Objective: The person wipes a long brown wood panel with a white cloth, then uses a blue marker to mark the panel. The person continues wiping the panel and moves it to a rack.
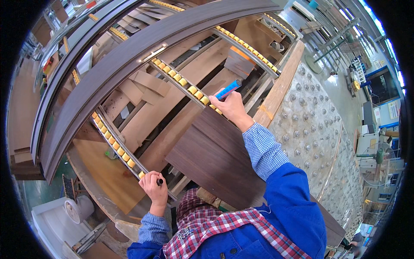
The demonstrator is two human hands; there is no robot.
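In my right hand point(232, 107) is a blue marker pen point(228, 90), gripped with its thick blue end pointing up and away. That hand hovers over the far end of a dark brown wood-grain panel point(211, 151), beside the middle roller rail point(177, 77). The pen's writing tip is hidden by my fingers. My left hand point(154, 189) is closed around a small black cap point(160, 182), near the close end of the left roller rail point(114, 140). The panel lies in front of me, between my two arms.
Long dark door-frame profiles point(142, 47) lie across the rails on the far side. Brown board offcuts point(148, 86) fill the space under the rails. To the right stands a metal table studded with ball rollers point(310, 116), bordered by a wooden beam point(284, 82).
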